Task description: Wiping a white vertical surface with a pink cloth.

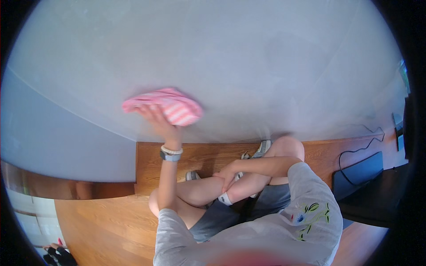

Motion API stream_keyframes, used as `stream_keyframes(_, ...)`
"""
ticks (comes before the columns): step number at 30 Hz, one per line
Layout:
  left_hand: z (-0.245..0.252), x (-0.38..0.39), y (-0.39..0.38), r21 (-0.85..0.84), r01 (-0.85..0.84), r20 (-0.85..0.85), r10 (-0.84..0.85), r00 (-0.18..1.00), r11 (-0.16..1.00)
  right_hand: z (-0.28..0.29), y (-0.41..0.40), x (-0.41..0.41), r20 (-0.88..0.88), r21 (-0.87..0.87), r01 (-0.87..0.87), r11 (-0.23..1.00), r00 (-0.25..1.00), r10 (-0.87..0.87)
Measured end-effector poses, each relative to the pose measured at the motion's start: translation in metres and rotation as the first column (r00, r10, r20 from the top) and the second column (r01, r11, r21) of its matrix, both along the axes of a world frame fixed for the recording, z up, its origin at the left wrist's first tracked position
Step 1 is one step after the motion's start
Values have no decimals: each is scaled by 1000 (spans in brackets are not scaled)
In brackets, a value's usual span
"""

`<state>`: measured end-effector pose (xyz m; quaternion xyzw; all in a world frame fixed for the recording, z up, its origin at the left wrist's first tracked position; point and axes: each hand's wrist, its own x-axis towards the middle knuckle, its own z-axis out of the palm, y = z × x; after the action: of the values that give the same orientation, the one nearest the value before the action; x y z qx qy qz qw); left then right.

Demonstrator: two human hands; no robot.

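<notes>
A pink-and-white striped cloth (179, 108) lies bunched against the pale grey wall (253, 66), pressed there by my left hand (159, 121). The cloth and fingers look slightly blurred. That wrist carries a grey-banded watch (170, 156) and a pale bracelet (172, 150). My right hand (228, 174) rests on my crossed lower legs, near a white sock (225, 199), with its fingers somewhat apart and no object seen in it.
A brown wooden baseboard (100, 190) runs along the wall at left, above the wood floor (103, 226). To the right stand a dark blue flat panel (357, 176), a black cable (346, 152) and a large black object (372, 199). A dark item (60, 256) is at lower left.
</notes>
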<state>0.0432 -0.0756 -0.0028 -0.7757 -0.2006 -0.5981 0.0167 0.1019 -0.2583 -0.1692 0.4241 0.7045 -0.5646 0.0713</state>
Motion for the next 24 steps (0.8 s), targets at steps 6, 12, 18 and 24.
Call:
stream_keyframes(6,-54,20,-42,333,245,-453,-73,889,911,-9,1,-2,10,19,13,1000,1000,-13)
stream_keyframes(12,-32,22,-50,384,482,-628,-160,762,788,-4,1,-2,7,-13,4,1000,1000,-4)
stream_keyframes(18,-15,1,-8,435,213,-392,-29,919,875,-2,2,-6,41,76,-13,997,999,10)
stream_keyframes(24,21,-25,30,233,19,-147,15,989,972,-11,-2,-1,21,98,-17,995,1000,15)
